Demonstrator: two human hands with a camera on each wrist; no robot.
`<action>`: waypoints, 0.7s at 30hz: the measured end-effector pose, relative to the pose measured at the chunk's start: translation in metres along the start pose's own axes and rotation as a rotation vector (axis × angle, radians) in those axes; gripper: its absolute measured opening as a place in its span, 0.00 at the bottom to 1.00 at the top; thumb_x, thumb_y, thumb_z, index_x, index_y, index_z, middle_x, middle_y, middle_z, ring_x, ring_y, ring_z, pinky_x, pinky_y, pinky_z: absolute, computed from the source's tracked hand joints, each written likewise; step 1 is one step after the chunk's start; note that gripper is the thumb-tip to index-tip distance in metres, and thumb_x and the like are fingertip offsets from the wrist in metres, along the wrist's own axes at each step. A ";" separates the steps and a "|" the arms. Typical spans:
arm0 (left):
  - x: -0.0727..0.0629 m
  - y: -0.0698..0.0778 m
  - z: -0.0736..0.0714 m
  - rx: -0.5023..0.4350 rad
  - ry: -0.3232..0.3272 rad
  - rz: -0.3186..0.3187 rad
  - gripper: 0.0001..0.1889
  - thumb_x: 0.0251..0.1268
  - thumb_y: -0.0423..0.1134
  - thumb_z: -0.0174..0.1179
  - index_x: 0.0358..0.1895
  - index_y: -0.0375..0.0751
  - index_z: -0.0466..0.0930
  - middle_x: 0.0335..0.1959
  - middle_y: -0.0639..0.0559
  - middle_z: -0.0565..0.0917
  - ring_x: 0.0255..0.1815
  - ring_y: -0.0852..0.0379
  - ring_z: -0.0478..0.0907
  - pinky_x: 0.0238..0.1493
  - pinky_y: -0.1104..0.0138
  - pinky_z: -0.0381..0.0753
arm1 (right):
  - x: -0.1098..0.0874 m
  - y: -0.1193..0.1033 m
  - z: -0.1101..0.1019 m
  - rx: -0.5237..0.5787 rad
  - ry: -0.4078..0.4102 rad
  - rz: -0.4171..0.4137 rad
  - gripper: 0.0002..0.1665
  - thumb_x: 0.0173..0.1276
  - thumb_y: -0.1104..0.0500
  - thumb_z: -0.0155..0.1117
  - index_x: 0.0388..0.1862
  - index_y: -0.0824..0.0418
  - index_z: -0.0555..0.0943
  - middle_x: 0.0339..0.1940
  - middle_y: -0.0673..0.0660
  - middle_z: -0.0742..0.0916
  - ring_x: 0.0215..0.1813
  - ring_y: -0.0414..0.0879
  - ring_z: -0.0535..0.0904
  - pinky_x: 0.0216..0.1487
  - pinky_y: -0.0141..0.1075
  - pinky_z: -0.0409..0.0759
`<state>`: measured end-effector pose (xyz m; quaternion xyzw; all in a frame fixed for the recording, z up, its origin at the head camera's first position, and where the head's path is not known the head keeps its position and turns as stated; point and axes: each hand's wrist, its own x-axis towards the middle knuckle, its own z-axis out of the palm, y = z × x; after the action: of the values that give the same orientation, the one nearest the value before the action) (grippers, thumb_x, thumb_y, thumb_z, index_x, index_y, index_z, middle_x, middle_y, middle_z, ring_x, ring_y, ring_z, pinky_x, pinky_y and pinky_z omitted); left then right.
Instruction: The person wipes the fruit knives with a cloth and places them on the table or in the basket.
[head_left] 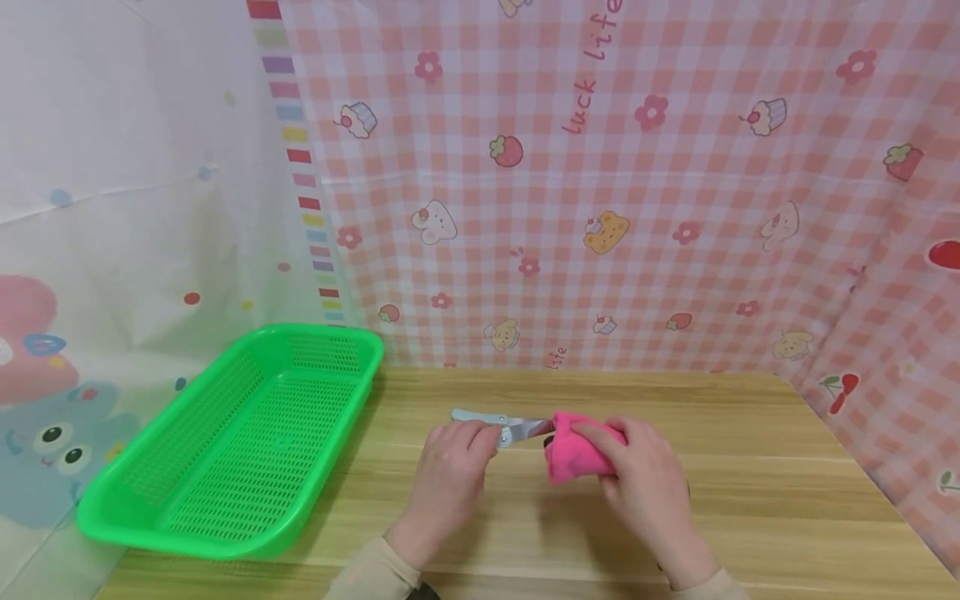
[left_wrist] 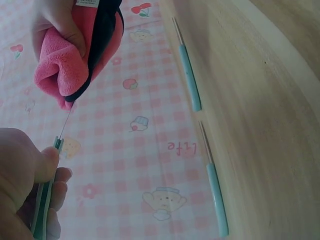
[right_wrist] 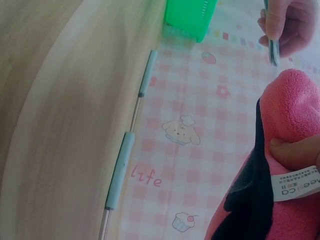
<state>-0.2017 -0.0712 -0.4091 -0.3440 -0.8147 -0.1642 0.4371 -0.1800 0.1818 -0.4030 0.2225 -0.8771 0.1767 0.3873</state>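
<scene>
The pink cloth [head_left: 577, 458] is looking soft, matt and fluffy, its black trim [right_wrist: 265, 175] is appearing flatter, and the white label [right_wrist: 296, 184] is showing smooth. The knife [head_left: 525, 430] is baring a smooth, shiny metal blade, its pale-blue handle is looking like slick plastic, and the two slim tools [left_wrist: 190, 77] are pairing similar plastic-looking handles with thin metal. The basket [head_left: 255, 467] is gleaming in glossy, perforated plastic, the desk [head_left: 765, 500] is showing smooth wood grain, and the checked backdrop [head_left: 660, 179] is hanging as thin, matt, lightly creased fabric.
</scene>
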 end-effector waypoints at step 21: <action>-0.002 -0.002 0.000 -0.016 -0.013 -0.034 0.16 0.47 0.27 0.73 0.41 0.38 0.79 0.35 0.48 0.83 0.34 0.53 0.80 0.30 0.65 0.73 | -0.004 0.004 -0.006 -0.006 0.016 0.027 0.41 0.34 0.75 0.78 0.52 0.49 0.86 0.37 0.60 0.82 0.38 0.57 0.78 0.39 0.53 0.77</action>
<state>-0.2022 -0.0733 -0.4102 -0.3346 -0.8218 -0.1761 0.4262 -0.1762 0.1891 -0.4028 0.2078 -0.8774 0.1812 0.3927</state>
